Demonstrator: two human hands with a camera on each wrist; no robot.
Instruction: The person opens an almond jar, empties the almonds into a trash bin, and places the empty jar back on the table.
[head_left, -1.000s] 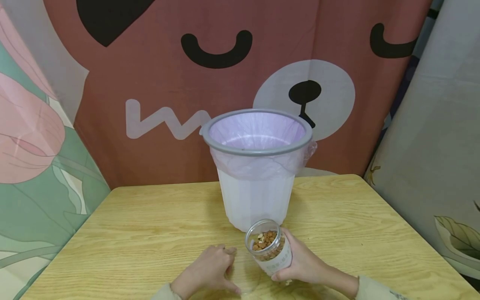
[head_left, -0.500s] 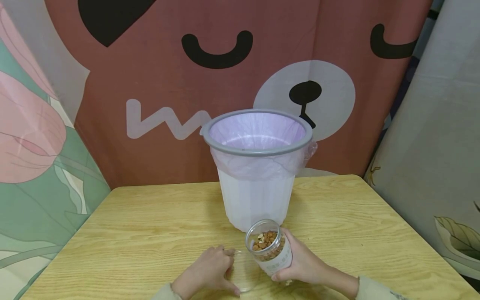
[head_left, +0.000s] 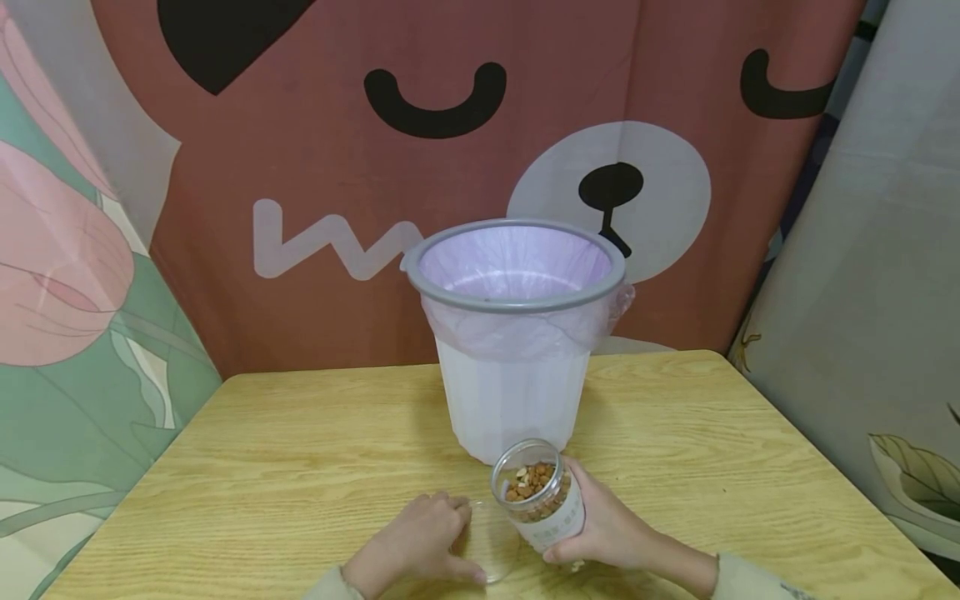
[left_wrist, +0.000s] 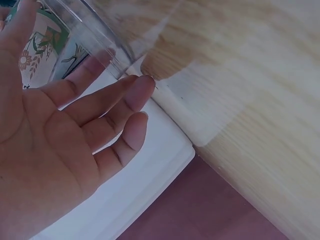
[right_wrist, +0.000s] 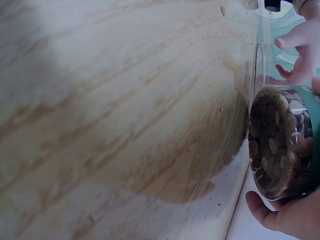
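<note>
My right hand (head_left: pixel 603 521) grips a clear jar (head_left: pixel 557 518) around its label, tilting the open mouth to the left. Brown, nut-like chunks (head_left: pixel 532 481) with a few pale bits lie inside it. From the right wrist view, flat pale and brown pieces (right_wrist: pixel 272 145) show through the jar's base. Left of the jar, my left hand (head_left: pixel 420 532) spans a round clear lid (head_left: pixel 491 543) low over the tabletop, thumb at the near rim and index finger at the far rim. In the left wrist view, the lid's edge (left_wrist: pixel 102 37) runs between thumb and fingers, the other fingers loosely bent.
Behind the jar stands a white waste bin (head_left: pixel 513 392) with a grey rim and a thin purple-tinted bag liner (head_left: pixel 517 250). A wood-grain table (head_left: pixel 300 450) carries everything. Printed curtains (head_left: pixel 322 308) hang close behind and along both sides.
The lid's outline beside the left hand shows more plainly than a second ago. The left thumb has shifted slightly along the near rim. The jar and right hand stay put.
</note>
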